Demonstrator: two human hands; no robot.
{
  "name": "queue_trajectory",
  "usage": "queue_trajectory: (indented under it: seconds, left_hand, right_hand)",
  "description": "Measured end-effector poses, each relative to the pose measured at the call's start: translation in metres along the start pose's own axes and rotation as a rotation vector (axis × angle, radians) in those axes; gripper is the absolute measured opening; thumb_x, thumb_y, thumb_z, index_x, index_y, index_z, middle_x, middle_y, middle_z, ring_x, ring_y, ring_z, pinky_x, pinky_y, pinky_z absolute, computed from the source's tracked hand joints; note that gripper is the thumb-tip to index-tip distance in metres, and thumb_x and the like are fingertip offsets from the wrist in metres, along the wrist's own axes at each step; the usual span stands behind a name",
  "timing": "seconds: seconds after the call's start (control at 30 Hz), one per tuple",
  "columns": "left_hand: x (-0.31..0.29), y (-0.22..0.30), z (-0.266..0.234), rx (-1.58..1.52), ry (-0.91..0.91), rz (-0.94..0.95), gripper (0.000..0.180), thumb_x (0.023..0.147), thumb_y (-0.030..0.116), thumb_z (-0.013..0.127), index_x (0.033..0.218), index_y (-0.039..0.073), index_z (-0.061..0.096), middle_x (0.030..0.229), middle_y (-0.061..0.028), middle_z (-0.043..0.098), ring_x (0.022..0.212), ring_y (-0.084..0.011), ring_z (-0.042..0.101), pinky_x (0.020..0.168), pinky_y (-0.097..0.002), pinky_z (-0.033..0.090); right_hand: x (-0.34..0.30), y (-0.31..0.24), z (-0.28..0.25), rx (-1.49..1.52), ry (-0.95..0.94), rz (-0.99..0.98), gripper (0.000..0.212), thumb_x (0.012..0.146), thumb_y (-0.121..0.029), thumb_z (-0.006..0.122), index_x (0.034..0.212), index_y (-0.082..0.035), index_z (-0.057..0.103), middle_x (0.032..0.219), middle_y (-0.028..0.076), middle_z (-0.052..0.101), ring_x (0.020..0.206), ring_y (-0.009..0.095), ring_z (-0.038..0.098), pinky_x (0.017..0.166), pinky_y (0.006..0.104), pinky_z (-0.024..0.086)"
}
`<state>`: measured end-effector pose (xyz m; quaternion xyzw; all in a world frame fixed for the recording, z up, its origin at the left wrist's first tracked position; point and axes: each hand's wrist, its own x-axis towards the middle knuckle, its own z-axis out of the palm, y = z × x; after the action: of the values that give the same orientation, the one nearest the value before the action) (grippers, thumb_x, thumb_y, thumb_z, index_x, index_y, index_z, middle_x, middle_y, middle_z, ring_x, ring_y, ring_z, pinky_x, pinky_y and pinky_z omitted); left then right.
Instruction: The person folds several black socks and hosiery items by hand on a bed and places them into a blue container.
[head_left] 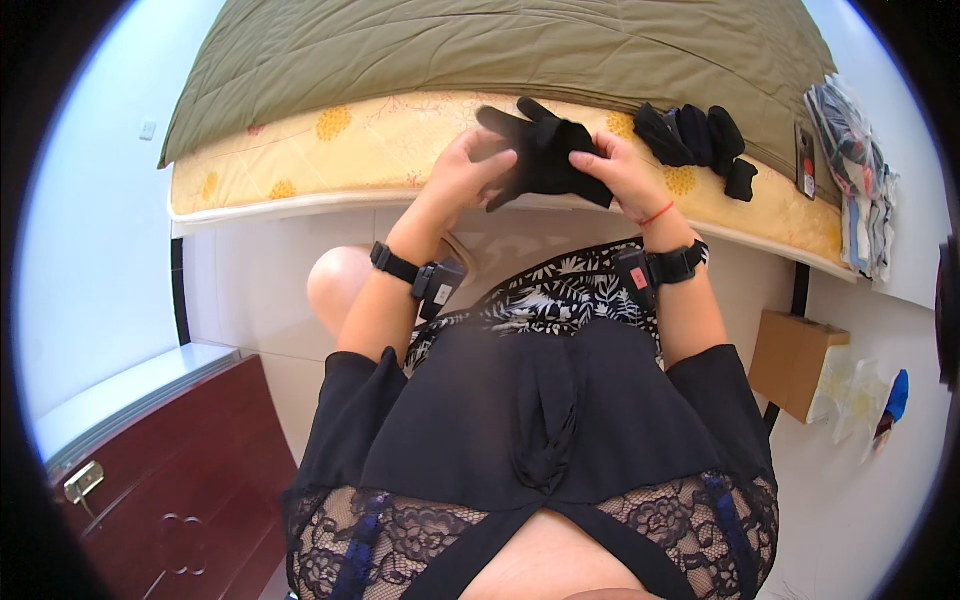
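Note:
A black knit glove (555, 158) is stretched out between my two hands, above the front edge of the mattress. Its fingers spread toward the upper left, and the outermost finger is slightly smeared by motion. My right hand (622, 178) pinches the cuff side, thumb on top. On the finger side, my left hand (468, 172) grips the glove with its thumb toward the front; its other fingertips are partly hidden behind the fabric. Several dark bundled cloth pieces (690, 135) lie on the bed to the right of the glove, with a smaller black piece (740, 181) beside them.
An olive quilt (480, 50) covers most of the yellow patterned mattress (370, 150). A phone-like dark object (804, 165) and wrapped clothes (850, 150) sit at its right end. A cardboard box (795, 362) stands lower right, and a dark red panel with a handle (180, 480) lower left.

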<state>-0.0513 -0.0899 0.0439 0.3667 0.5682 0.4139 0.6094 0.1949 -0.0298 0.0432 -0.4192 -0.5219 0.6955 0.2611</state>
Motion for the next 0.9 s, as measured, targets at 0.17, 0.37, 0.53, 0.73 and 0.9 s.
queue_trajectory:
  seconds: [0.17, 0.37, 0.53, 0.73, 0.9]
  left_hand:
    - [0.039, -0.006, -0.013, 0.385, 0.190, 0.146, 0.035, 0.086, 0.024, 0.069, 0.111, 0.001, 0.057, 0.085, -0.0075, 0.064, 0.068, -0.0169, 0.063, 0.055, -0.0302, 0.050]
    - [0.046, -0.011, -0.008, 0.942, 0.235, 0.954, 0.021, 0.081, 0.005, 0.068, 0.102, 0.008, 0.067, 0.103, -0.0129, 0.066, 0.096, -0.0311, 0.062, 0.081, -0.0393, 0.052]
    - [0.042, -0.019, 0.029, 1.186, -0.024, 0.939, 0.044, 0.082, 0.028, 0.070, 0.124, 0.015, 0.061, 0.136, -0.0096, 0.054, 0.127, -0.0297, 0.048, 0.103, -0.0423, 0.041]
    - [0.034, 0.024, 0.020, 1.346, -0.120, 0.329, 0.042, 0.080, 0.039, 0.070, 0.116, 0.017, 0.066, 0.133, -0.0102, 0.056, 0.124, -0.0308, 0.050, 0.101, -0.0426, 0.041]
    - [0.036, -0.001, -0.005, 1.163, -0.098, 0.773, 0.037, 0.068, 0.029, 0.081, 0.098, 0.015, 0.066, 0.120, -0.0101, 0.061, 0.115, -0.0314, 0.054, 0.096, -0.0428, 0.043]
  right_hand:
    - [0.039, 0.030, -0.031, -0.494, 0.312, -0.088, 0.037, 0.084, -0.023, 0.073, 0.111, 0.000, 0.062, 0.109, 0.011, 0.066, 0.101, 0.020, 0.062, 0.087, 0.0327, 0.049]
    - [0.039, 0.040, -0.021, -0.865, 0.415, -0.234, 0.032, 0.082, -0.027, 0.072, 0.107, -0.010, 0.065, 0.103, 0.012, 0.070, 0.095, 0.028, 0.066, 0.080, 0.0378, 0.052]
    - [0.034, 0.038, -0.011, -0.822, 0.479, -0.250, 0.031, 0.082, -0.023, 0.074, 0.105, -0.005, 0.064, 0.096, 0.012, 0.071, 0.090, 0.025, 0.068, 0.077, 0.0337, 0.052]
    - [0.034, 0.057, -0.050, -0.610, 0.449, -0.229, 0.034, 0.083, -0.022, 0.075, 0.106, -0.001, 0.063, 0.095, 0.012, 0.070, 0.089, 0.019, 0.067, 0.077, 0.0292, 0.051]
    - [0.035, 0.041, -0.026, -0.923, 0.475, -0.261, 0.029, 0.078, -0.021, 0.077, 0.100, -0.005, 0.066, 0.092, 0.013, 0.070, 0.086, 0.027, 0.067, 0.076, 0.0364, 0.052]
